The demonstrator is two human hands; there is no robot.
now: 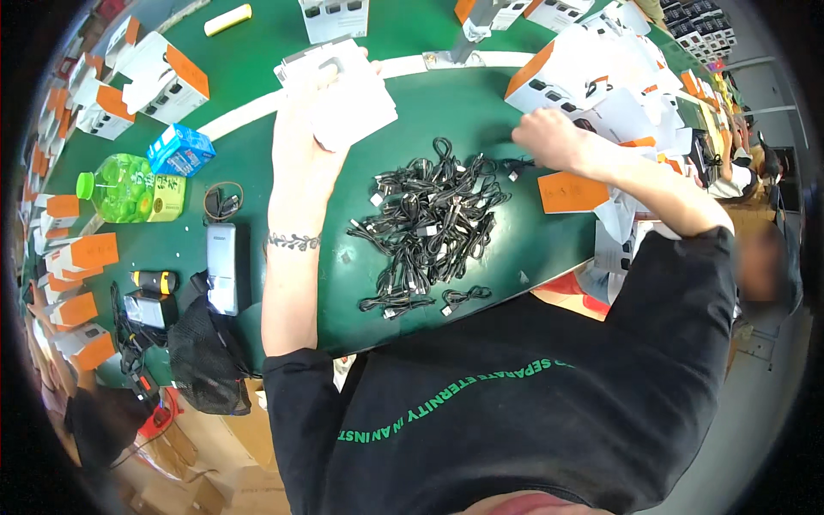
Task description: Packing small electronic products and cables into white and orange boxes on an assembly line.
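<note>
My left hand (311, 129) is raised over the far middle of the green table, closed around a white box (356, 103) with a grey cut-out shape on its upper part. To the right, my right hand (549, 139) is curled shut beside an open white-and-orange carton (549, 77). Whatever its fingers may hold is hidden. Just below that hand lies a black cable end (515, 169) with a light plug. A big pile of coiled black cables (433, 223) covers the table between my arms, and one coiled cable (466, 298) sits apart near the front edge.
At the left stand a green bottle (120, 187), a blue packet (180, 150), a grey power bank (221, 268) and a black mesh bag (206, 352). White-and-orange cartons (172, 81) line the left side. An orange box flap (573, 194) lies right of the cables. A metal post (468, 43) rises at the back.
</note>
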